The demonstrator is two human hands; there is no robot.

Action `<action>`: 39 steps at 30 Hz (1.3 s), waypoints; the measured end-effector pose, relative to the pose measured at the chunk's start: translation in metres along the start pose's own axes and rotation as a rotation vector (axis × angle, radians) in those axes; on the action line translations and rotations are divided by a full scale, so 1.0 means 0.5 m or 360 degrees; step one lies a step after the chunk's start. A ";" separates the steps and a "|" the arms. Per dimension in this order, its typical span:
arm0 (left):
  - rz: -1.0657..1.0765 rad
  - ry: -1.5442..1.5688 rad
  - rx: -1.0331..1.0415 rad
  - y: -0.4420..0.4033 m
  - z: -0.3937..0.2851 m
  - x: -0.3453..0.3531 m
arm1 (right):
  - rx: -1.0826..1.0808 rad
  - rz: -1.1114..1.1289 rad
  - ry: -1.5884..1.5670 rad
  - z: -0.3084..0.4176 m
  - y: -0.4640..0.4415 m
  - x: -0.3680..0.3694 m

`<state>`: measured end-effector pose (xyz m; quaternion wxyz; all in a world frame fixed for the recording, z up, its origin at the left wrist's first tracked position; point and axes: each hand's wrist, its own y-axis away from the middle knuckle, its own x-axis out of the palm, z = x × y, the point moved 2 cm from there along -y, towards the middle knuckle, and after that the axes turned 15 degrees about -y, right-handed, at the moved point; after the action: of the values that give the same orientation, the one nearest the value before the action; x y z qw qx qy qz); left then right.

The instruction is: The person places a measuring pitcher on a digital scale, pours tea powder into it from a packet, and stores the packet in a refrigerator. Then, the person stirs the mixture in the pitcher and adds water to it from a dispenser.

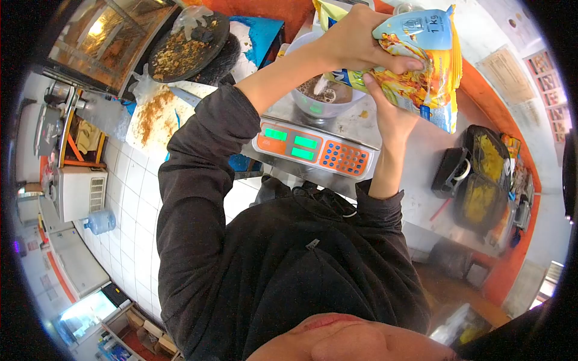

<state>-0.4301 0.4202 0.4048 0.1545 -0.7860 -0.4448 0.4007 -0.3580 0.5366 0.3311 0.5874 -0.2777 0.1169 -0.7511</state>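
My left hand [355, 42] is closed on a yellow and blue 1 kg packet [442, 78] printed with a picture of food, its thumb lying across the front. From below, my right hand [391, 114] grips the same packet, its fingers mostly hidden behind it. The packet is tilted beside and above a clear plastic bowl [319, 109]. Brown contents with a whitish patch [327, 95] show inside the bowl. Under it is an orange and grey digital scale [314, 150] with lit green displays; its digits are too blurred to read.
A dark round pan [189, 51] with brown crumbs stands at the upper left, near a white board [158, 120] strewn with brown powder. A glass-fronted cabinet [99, 36] is behind. To the right, a black open bag [481, 180] with yellow contents lies on the metal counter [415, 180].
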 end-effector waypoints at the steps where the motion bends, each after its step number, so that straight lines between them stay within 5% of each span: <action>1: 0.0000 -0.0002 0.0000 -0.002 -0.002 -0.001 | -0.0042 -0.0008 -0.0006 -0.001 0.000 -0.001; 6: 0.0048 0.0039 0.0292 -0.024 -0.014 -0.012 | 0.0031 -0.0025 -0.0072 0.007 -0.002 0.008; 24: 0.0094 -0.0023 0.0094 -0.013 0.009 0.006 | -0.0116 -0.0069 -0.0193 0.003 -0.007 0.006; 39: -0.0124 -0.0212 0.0285 -0.010 0.009 0.015 | -0.0076 -0.0132 -0.0139 0.002 -0.008 0.000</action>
<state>-0.4345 0.4284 0.4012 0.2097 -0.7228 -0.4466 0.4840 -0.3608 0.5378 0.3337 0.5536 -0.3289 0.0974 -0.7589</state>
